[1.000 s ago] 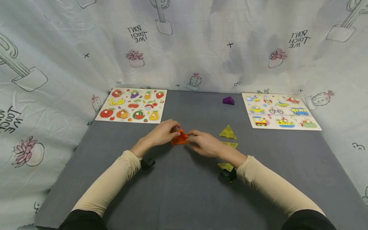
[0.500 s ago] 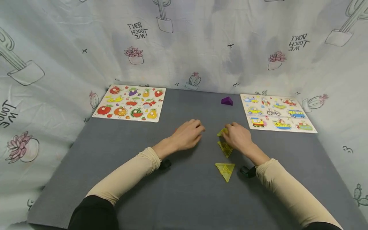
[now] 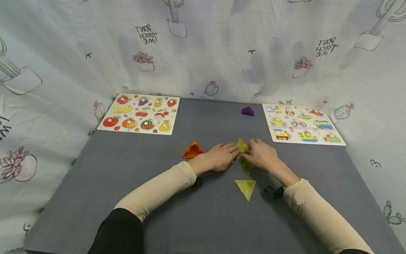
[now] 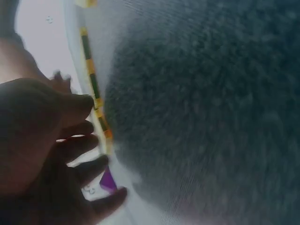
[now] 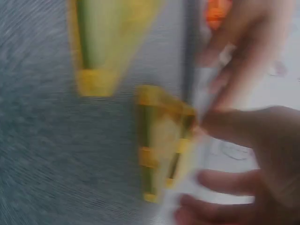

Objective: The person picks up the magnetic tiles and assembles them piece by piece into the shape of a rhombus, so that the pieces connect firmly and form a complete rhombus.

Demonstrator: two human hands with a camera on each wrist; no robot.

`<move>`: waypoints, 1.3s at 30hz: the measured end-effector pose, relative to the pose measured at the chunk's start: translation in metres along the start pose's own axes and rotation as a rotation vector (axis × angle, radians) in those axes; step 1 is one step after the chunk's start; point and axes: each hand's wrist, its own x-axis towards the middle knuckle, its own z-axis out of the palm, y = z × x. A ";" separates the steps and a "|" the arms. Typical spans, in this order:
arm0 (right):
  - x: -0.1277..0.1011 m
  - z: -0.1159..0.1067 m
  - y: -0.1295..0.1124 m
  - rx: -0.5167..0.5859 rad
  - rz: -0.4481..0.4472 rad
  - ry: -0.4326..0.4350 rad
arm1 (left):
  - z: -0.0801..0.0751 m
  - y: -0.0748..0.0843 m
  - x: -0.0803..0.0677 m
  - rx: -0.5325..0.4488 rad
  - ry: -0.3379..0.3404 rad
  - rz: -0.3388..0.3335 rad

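Both hands had left the orange pyramid (image 3: 192,150) on the surface (image 3: 127,183); right hand (image 3: 261,155) pinched a raised yellow triangle tile (image 3: 242,145), left hand (image 3: 220,157) touching it, fingers straight.

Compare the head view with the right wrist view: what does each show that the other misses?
Only the head view shows the fruit puzzle board, vehicle puzzle board, purple pyramid and a third yellow triangle tile lying nearer the person. Only the right wrist view shows the raised yellow triangle tile close up, at the right hand's fingertips. Both show the orange pyramid and the grey mat.
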 end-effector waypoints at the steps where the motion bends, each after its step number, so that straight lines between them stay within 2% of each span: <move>1: -0.003 -0.002 0.001 0.006 0.026 -0.049 | 0.001 0.001 0.002 0.011 -0.018 -0.003; 4: -0.007 -0.007 0.005 0.021 0.045 -0.157 | 0.002 0.001 0.003 0.026 -0.035 -0.016; 7: -0.006 -0.008 0.012 0.024 0.064 -0.168 | 0.003 -0.002 0.000 0.024 -0.005 -0.020; 12: 0.001 -0.010 0.023 0.063 0.070 -0.114 | 0.006 -0.004 -0.012 -0.007 0.051 0.004; 16: 0.005 -0.012 0.032 0.100 0.071 -0.035 | 0.007 -0.004 -0.019 -0.017 0.097 0.037; 22: 0.009 -0.011 0.040 0.149 0.063 0.092 | 0.006 0.000 -0.022 -0.039 0.086 0.078; 27: 0.013 -0.005 0.035 0.231 0.085 0.122 | 0.007 0.007 -0.019 -0.008 0.094 0.100; 31: 0.013 0.000 0.024 0.272 0.016 0.140 | 0.008 0.013 -0.015 0.022 0.105 0.111; 34: 0.012 0.002 0.017 0.279 -0.032 0.132 | 0.007 0.016 -0.014 0.033 0.105 0.105; 37: 0.010 0.002 0.014 0.262 -0.036 0.125 | 0.008 0.018 -0.016 0.050 0.121 0.093; 39: 0.010 0.002 0.014 0.241 -0.028 0.126 | 0.008 0.021 -0.018 0.059 0.151 0.121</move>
